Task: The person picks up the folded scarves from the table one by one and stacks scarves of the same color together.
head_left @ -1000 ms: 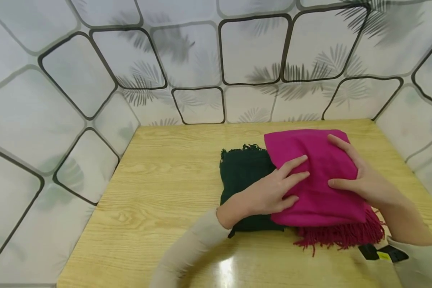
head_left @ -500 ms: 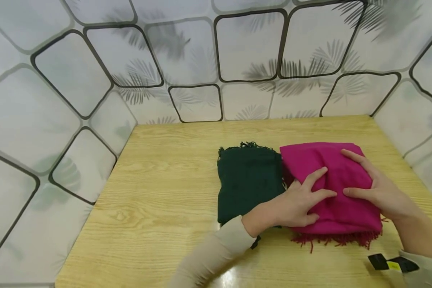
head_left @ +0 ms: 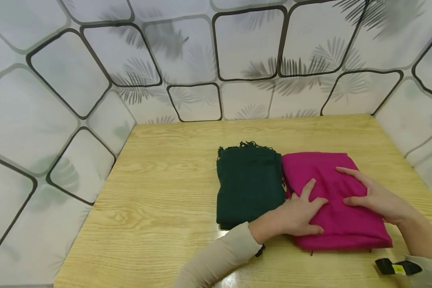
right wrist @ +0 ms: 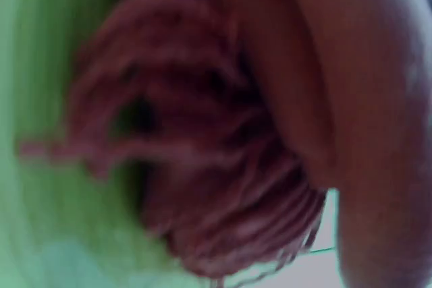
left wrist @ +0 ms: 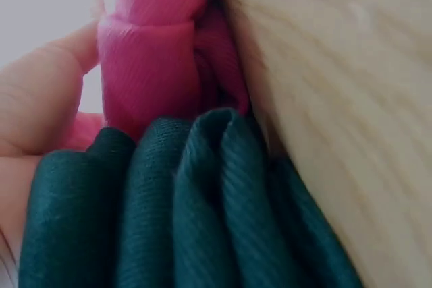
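A folded magenta scarf [head_left: 340, 228] lies flat on the right half of the table. My left hand [head_left: 299, 214] rests on its left side, fingers spread. Across the right edge lies my right hand [head_left: 378, 196], with thumb and index finger on top; its other fingers are mostly hidden in the head view. The right wrist view, dim and blurred, shows fingers [right wrist: 374, 133] beside the scarf's fringe [right wrist: 202, 133]. Touching the magenta scarf on the left is a folded dark green scarf [head_left: 250, 184]. Its folds [left wrist: 74, 214] fill the lower left wrist view.
The light wooden table [head_left: 155, 188] carries both scarves. Patterned pale cloth walls [head_left: 246, 44] enclose it at the back and sides. A black strap with a yellow tag [head_left: 397, 268] sits at my right cuff.
Both hands have moved the magenta scarf right and toward me. It no longer overlaps the dark green scarf, and its front fringe has passed almost wholly out of sight beneath it.
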Motion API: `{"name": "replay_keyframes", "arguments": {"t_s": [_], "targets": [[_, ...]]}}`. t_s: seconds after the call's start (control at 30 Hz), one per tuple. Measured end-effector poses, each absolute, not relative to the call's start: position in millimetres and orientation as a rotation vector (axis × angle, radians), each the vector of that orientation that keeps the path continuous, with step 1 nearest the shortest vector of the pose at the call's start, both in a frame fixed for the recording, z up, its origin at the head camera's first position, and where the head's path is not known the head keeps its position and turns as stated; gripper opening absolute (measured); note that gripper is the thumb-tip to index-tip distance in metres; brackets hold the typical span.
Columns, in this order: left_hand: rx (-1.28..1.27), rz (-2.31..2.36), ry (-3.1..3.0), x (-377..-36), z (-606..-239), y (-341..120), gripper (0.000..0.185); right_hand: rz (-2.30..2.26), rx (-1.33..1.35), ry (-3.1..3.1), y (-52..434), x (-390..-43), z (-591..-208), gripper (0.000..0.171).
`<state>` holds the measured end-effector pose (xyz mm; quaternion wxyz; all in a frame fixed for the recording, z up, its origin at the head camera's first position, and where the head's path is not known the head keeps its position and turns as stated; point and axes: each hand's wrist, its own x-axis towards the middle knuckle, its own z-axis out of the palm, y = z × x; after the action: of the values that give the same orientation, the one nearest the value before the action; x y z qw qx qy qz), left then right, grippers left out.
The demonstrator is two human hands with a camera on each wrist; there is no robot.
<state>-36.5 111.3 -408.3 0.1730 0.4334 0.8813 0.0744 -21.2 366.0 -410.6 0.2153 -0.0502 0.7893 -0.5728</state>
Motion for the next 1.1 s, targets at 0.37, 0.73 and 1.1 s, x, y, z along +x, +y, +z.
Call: {"name": "replay_keyframes", "arguments": {"t_s": [0.37,0.73,1.1], "targets": [[1.146,0.021,2.478,-43.4,-412.8,115.1,0.094,-1.31,-0.193,2.447,364.0,-30.6,-425.9,0.087],[1.085,0.096,2.477,-61.4,-415.5,105.1,0.095,-1.414,-0.147,2.389,349.8,-45.2,-431.1,0.088],[1.076,0.184,2.458,-78.7,-412.7,88.8,0.091,-1.553,-0.106,2.311,335.8,-59.3,-436.7,0.087]]}}
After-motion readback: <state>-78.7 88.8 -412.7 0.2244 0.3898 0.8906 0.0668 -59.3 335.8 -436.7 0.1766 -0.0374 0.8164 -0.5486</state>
